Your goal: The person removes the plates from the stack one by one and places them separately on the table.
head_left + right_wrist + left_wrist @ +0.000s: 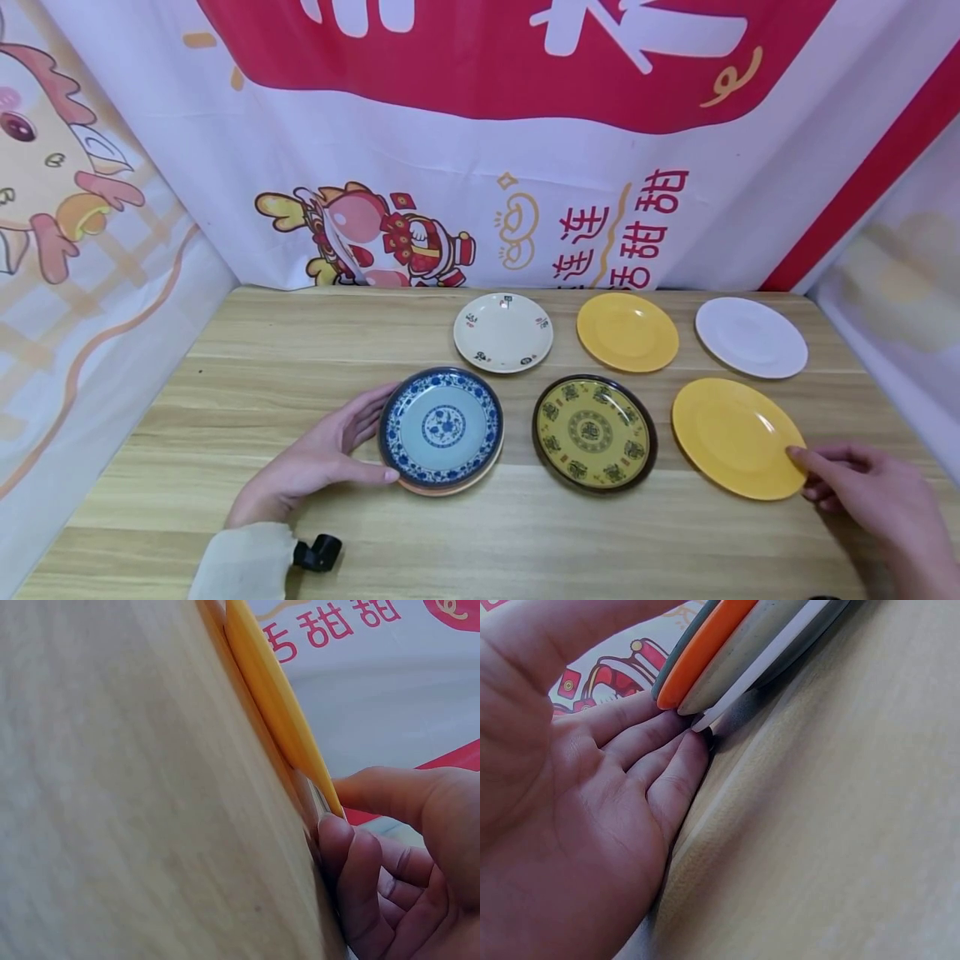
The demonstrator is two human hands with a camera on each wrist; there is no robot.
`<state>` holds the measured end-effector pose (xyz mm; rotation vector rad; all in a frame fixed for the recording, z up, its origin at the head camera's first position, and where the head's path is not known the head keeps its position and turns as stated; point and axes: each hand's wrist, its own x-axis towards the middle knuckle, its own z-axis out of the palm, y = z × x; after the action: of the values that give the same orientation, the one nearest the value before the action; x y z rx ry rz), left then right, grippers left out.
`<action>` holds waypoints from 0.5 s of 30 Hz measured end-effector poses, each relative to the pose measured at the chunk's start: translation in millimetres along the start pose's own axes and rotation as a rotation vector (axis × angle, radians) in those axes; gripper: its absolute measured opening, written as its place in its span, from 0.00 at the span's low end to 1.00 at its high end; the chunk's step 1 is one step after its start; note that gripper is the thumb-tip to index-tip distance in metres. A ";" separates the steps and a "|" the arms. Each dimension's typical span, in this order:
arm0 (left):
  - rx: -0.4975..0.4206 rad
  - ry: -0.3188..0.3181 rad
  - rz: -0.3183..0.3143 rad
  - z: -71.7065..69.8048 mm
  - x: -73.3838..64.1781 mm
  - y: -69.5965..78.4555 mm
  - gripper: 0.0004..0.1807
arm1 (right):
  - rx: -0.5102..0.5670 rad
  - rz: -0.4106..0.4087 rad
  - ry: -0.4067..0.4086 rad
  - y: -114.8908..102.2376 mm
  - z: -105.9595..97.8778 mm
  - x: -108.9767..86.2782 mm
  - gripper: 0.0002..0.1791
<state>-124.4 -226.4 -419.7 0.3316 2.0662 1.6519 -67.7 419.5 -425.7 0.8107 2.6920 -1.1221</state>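
Note:
A stack of plates stands left of the middle, topped by a blue-and-white patterned plate [442, 429]. In the left wrist view, an orange plate [697, 664], a cream one and a white one show beneath it. My left hand [326, 454] spans the stack's left side, thumb at the front rim and fairly straight fingers touching the edges behind. At the right, my right hand [873, 492] pinches the near right rim of a yellow plate [738, 437], thumb on top and fingertips below. That rim looks slightly raised off the table in the right wrist view.
Between stack and yellow plate lies an olive-green patterned plate [592, 433] with a dark rim. Along the back are a cream plate [502, 333], another yellow plate [627, 332] and a white plate [750, 337]. A printed cloth [420, 150] hangs behind the wooden table [525, 550].

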 end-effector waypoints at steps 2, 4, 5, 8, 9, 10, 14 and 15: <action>-0.002 -0.001 -0.001 0.2 -0.2 0.4 0.61 | -0.006 -0.005 0.003 -0.5 0.1 -0.7 0.33; -0.003 -0.001 -0.001 0.3 -0.2 0.7 0.61 | -0.009 -0.008 0.005 -1.0 0.2 -1.3 0.34; -0.003 -0.001 0.000 0.4 -0.3 0.7 0.61 | -0.010 -0.009 0.006 -1.2 0.2 -1.4 0.35; -0.004 -0.001 0.003 0.6 -0.4 0.6 0.61 | 0.001 -0.007 0.017 -1.8 0.8 -2.9 0.34; -0.004 -0.001 0.004 0.5 -0.3 0.4 0.61 | 0.016 0.002 0.025 -2.4 1.2 -3.4 0.33; -0.003 -0.002 0.007 0.5 -0.2 0.3 0.61 | 0.034 0.017 0.036 -3.5 1.6 -3.7 0.33; -0.002 -0.004 0.010 0.3 0.3 0.3 0.61 | 0.136 0.082 0.095 -7.9 2.1 -5.6 0.26; -0.001 -0.004 0.013 0.2 0.4 0.3 0.61 | 0.211 0.115 0.108 -9.5 2.0 -5.4 0.23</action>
<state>-124.6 -226.1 -419.6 0.3483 2.0640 1.6581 -68.2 410.3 -419.6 1.0725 2.6007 -1.3886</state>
